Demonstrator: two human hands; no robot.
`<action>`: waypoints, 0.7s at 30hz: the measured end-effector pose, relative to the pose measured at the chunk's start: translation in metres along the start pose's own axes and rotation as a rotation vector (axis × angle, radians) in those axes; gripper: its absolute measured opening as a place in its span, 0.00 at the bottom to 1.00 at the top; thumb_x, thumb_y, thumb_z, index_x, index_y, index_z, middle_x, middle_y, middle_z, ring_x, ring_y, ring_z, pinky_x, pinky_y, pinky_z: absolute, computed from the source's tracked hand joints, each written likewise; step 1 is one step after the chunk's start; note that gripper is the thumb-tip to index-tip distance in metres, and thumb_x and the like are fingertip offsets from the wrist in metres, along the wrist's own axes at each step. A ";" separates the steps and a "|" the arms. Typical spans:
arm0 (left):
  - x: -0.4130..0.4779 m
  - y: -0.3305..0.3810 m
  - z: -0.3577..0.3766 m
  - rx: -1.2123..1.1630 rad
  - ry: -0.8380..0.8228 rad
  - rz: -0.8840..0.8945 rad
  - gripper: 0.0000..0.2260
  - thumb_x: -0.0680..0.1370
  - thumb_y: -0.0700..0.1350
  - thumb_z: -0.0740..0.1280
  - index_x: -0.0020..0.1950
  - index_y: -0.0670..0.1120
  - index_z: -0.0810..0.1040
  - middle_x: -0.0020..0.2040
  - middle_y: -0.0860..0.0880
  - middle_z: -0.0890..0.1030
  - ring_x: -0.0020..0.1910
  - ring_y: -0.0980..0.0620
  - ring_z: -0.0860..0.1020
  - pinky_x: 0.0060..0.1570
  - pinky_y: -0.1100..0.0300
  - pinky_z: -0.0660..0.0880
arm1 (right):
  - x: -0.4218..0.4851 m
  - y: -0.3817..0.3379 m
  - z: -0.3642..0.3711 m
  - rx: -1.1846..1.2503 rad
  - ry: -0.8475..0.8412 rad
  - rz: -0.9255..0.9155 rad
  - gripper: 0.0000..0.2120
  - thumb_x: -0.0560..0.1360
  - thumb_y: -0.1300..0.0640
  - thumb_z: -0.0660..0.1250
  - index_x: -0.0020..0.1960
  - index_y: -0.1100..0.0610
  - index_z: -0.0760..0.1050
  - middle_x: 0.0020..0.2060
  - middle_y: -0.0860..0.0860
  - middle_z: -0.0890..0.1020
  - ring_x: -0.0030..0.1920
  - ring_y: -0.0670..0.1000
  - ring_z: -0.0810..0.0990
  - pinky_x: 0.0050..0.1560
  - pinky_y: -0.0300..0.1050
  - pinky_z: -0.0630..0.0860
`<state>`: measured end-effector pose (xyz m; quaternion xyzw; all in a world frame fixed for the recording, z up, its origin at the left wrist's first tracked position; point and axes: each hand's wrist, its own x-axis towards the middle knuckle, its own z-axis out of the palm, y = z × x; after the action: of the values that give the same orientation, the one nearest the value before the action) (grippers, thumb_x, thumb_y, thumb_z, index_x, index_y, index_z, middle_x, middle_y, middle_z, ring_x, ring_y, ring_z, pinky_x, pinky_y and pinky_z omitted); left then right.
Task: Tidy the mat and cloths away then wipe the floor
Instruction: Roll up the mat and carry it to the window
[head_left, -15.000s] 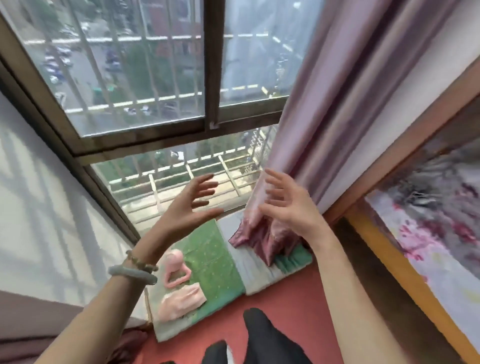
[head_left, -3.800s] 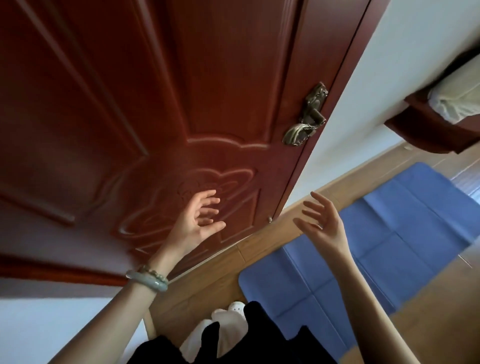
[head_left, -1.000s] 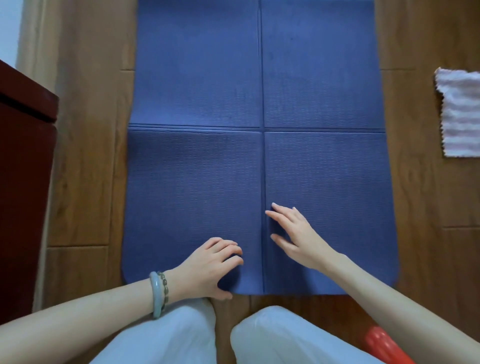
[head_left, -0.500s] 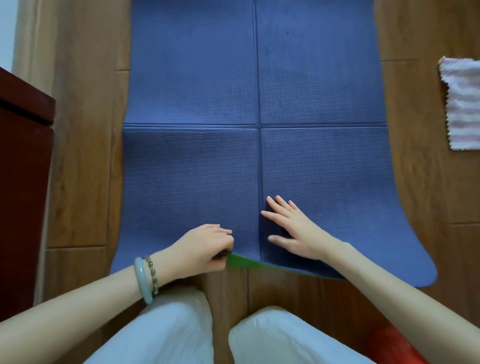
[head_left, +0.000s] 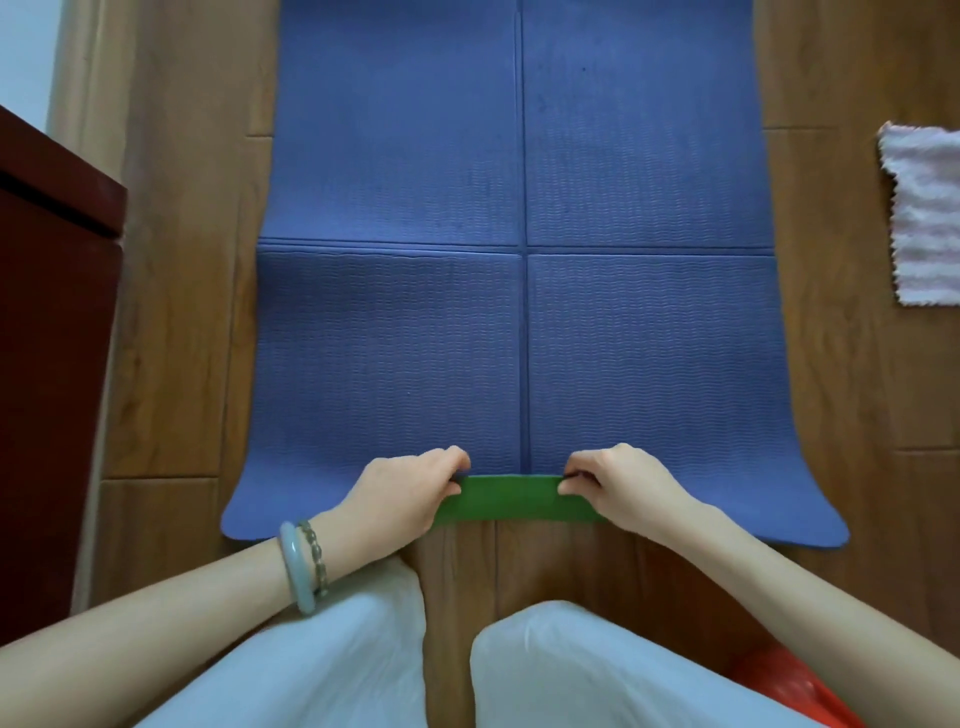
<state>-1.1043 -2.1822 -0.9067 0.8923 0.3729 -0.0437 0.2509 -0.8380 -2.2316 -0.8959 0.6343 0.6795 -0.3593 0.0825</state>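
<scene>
Here, L hand (head_left: 405, 493), R hand (head_left: 618, 488), pinching mat (head_left: 395, 338) edge

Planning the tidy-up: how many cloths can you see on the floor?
1: a pink-striped cloth on the floor right of the blue mat, cut by the frame edge. Others may lie outside the view.

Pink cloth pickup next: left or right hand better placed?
Right, probably. The pink cloth lies on the floor beyond the mat's right edge, on the right hand's side; the left hand would have to cross the mat. Both hands pinch the mat's lifted near edge.
</scene>
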 end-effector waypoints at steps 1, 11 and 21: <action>-0.002 -0.004 0.005 0.102 0.090 0.149 0.08 0.79 0.46 0.57 0.56 0.50 0.70 0.43 0.52 0.79 0.35 0.51 0.78 0.27 0.58 0.72 | 0.003 0.001 0.002 -0.034 0.023 0.002 0.12 0.78 0.45 0.61 0.53 0.51 0.77 0.46 0.48 0.83 0.50 0.53 0.79 0.43 0.45 0.70; 0.008 -0.024 0.021 0.518 0.377 0.660 0.15 0.74 0.54 0.64 0.49 0.44 0.82 0.49 0.48 0.75 0.44 0.49 0.70 0.51 0.55 0.67 | 0.015 0.032 0.029 -0.259 0.460 -0.473 0.12 0.76 0.49 0.62 0.38 0.54 0.70 0.33 0.50 0.73 0.31 0.52 0.72 0.25 0.43 0.66; -0.009 -0.018 0.037 0.380 0.374 0.368 0.16 0.76 0.53 0.65 0.57 0.45 0.80 0.44 0.48 0.80 0.36 0.48 0.73 0.34 0.55 0.67 | -0.044 0.056 0.058 -0.582 0.519 -0.435 0.28 0.74 0.47 0.63 0.66 0.65 0.69 0.52 0.55 0.71 0.45 0.55 0.71 0.46 0.49 0.65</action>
<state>-1.1191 -2.1953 -0.9444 0.9681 0.2301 0.0984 0.0108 -0.7980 -2.3052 -0.9349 0.4962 0.8681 0.0089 0.0071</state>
